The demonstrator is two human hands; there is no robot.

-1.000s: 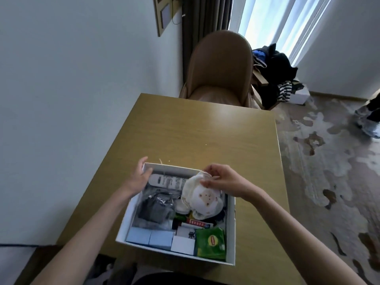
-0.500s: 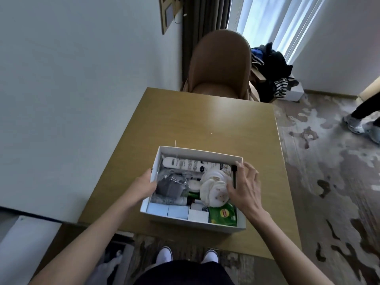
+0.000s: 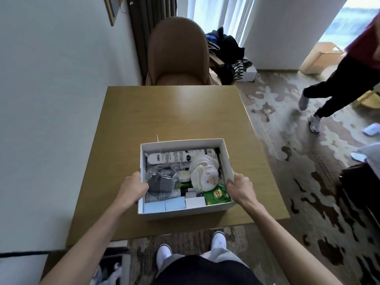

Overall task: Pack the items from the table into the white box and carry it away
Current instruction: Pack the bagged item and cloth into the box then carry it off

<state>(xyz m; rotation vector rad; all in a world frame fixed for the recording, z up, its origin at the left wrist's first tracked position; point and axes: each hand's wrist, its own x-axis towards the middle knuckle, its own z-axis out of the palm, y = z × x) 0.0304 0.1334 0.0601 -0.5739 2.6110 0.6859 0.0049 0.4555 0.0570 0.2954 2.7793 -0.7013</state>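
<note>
Clasping one white box (image 3: pixel 185 212) by two side walls: left hand (image 3: pixel 133 189), right hand (image 3: pixel 239 187), both grips full.

This looks like a hotel room or a lived-in bedroom. A plain wooden desk (image 3: pixel 164 112) stands against the left wall, with a padded brown chair (image 3: pixel 177 52) at its far end. Behind the chair hang a dark drape (image 3: pixel 141 27) and sheer curtains (image 3: pixel 218 15) over a bright window. A blotchy patterned carpet (image 3: pixel 287 140) covers the floor. Clothes (image 3: pixel 226 48) lie heaped right of the chair, and what look like white slippers (image 3: pixel 371 128) lie at the right.
</note>
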